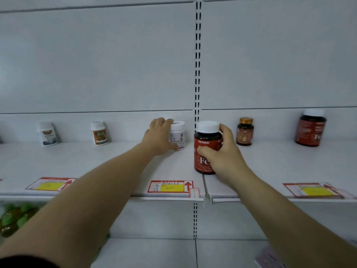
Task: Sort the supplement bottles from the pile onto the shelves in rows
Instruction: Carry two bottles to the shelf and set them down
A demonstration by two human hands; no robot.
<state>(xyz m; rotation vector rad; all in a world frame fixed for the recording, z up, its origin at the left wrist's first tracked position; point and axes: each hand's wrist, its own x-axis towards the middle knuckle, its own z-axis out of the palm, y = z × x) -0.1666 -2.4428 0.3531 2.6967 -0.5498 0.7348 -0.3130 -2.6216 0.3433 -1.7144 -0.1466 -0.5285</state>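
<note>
My left hand (160, 136) is wrapped around a small white bottle (178, 135) standing upright at the back of the white shelf (116, 163). My right hand (222, 153) grips a dark bottle with a red "Fe" label and white cap (205, 144), upright near the middle of the shelf, just right of the slotted upright post. Along the back stand a white bottle with a blue label (47, 133), a white bottle with an orange label (99, 133), a small brown bottle with a gold cap (245, 131) and a second red "Fe" bottle (310, 130).
Red and yellow price tags (170, 186) lie along the shelf's front edge. On the lower shelf at the left are bottles with green caps (13, 219). A pale packet (268, 258) shows at the bottom right. The slotted post (197, 64) splits the back panel.
</note>
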